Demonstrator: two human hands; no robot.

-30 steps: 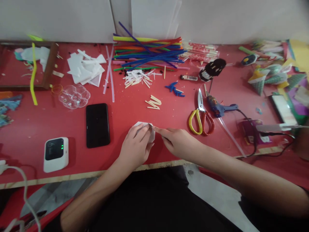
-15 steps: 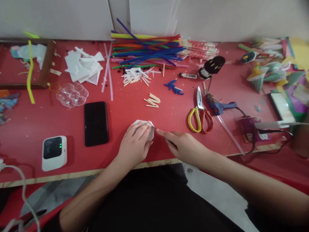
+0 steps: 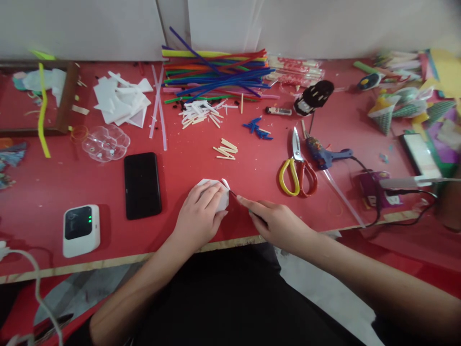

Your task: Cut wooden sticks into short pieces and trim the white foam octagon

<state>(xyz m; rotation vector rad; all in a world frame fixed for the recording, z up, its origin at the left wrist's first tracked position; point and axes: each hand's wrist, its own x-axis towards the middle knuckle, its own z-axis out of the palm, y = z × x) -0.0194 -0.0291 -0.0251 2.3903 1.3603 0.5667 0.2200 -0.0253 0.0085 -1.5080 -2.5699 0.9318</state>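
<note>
My left hand [image 3: 200, 210] lies over a white sheet piece [image 3: 222, 202], fingers stretched flat across it and thumb at its lower right. The piece has cut corners and rests on the red table near the front edge. A narrow white sliver [image 3: 225, 183] lies apart at its upper right corner. In my right hand [image 3: 277, 218] is a thin craft knife [image 3: 232, 193], forefinger extended along it. Its tip is at the right corner of the piece; most of the handle is hidden in my closed fingers.
Scissors [image 3: 296, 166] and a glue gun [image 3: 326, 154] lie on the right. A black phone [image 3: 142, 186] and a white device [image 3: 81, 230] are on the left. Cut sticks [image 3: 226, 149], blue bits [image 3: 257, 129], white sheets [image 3: 120, 102] and coloured pipe cleaners [image 3: 219, 77] lie farther back.
The white sliver at the corner has come apart from the sheet piece. My right hand and the knife have shifted slightly right and toward me; my left hand stays in place.
</note>
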